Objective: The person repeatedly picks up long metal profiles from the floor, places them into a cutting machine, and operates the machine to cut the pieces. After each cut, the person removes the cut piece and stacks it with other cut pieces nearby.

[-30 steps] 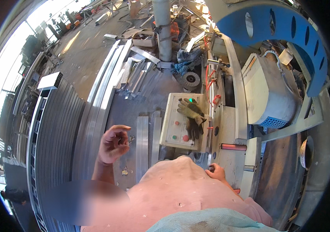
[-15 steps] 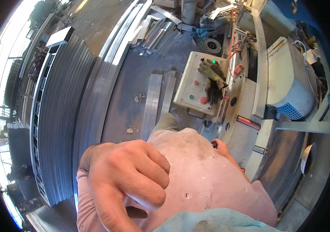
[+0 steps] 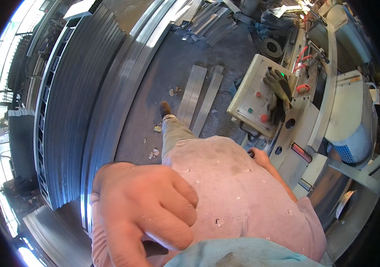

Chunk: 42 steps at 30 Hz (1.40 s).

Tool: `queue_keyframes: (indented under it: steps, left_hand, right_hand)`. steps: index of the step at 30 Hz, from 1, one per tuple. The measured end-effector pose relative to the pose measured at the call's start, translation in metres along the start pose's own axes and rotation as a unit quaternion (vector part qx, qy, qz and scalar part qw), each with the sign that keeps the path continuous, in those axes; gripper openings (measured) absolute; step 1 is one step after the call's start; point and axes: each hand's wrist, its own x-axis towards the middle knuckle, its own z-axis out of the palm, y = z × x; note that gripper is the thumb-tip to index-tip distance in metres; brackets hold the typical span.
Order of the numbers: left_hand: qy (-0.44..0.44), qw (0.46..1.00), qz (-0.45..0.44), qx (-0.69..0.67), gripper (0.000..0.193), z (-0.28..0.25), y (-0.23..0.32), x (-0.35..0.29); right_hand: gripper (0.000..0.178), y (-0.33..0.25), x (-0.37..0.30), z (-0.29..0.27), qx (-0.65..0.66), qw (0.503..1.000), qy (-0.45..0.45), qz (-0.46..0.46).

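Observation:
My left hand (image 3: pixel 147 204) is large and close at the lower left, raised in front of my pink shirt (image 3: pixel 225 187). Its fingers curl down and inward. Under it shows a bit of something dark, too hidden to name. Beyond my belly, at the right, my right hand (image 3: pixel 260 157) is small in view beside the machine bed (image 3: pixel 288 153). Its fingers are closed around a small dark thing (image 3: pixel 251 154) that I cannot identify. Just past it stands a pale control box (image 3: pixel 243 102) with buttons, and dark work gloves (image 3: pixel 280 91) lie on top.
Long metal profiles (image 3: pixel 123 89) and a tall stack of ribbed lengths (image 3: pixel 76 102) run along the left. Two flat bars (image 3: pixel 193 95) lie on the floor by my shoe (image 3: pixel 165 108). Metal offcuts (image 3: pixel 210 24) are heaped at the back. A rounded machine housing (image 3: pixel 350 120) stands at the right.
The view has shifted, so the control box and machine sit farther right. My leg and brown shoe have come into sight on the floor. Both hands keep much the same pose.

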Motion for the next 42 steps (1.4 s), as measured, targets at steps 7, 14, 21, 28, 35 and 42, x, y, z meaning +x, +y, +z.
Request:
queue_keyframes:
  steps: [7, 14, 21, 28, 35, 42]
  left_hand:
    - [0.060, 0.991, -0.114, 0.040, 0.040, -0.172, 0.023, -0.121]
    - [0.272, 0.551, -0.686, 0.390, 0.042, -0.391, -0.048, -0.423]
    - [0.004, 0.446, -0.861, 0.244, 0.053, -0.409, 0.000, -0.621]
    - [0.117, 0.450, -0.833, 0.299, 0.046, -0.501, -0.001, -0.597]
    - [0.095, 0.500, -0.790, 0.342, 0.047, -0.652, -0.036, -0.493]
    - [-0.071, 0.488, -0.787, 0.370, 0.046, -0.801, -0.073, -0.429]
  right_hand:
    - [0.054, -0.078, 0.072, 0.019, -0.012, 0.998, -0.050, 0.042]
    - [0.058, -0.206, 0.132, 0.047, -0.019, 0.990, -0.056, 0.126]
    - [0.045, -0.316, 0.197, 0.015, 0.133, 0.973, 0.024, 0.185]
    - [0.044, -0.313, 0.244, 0.032, 0.220, 0.935, 0.047, 0.273]
    - [0.036, -0.308, 0.305, 0.057, 0.326, 0.871, 0.002, 0.368]
    - [0.042, -0.348, 0.424, 0.050, 0.434, 0.828, 0.014, 0.355]
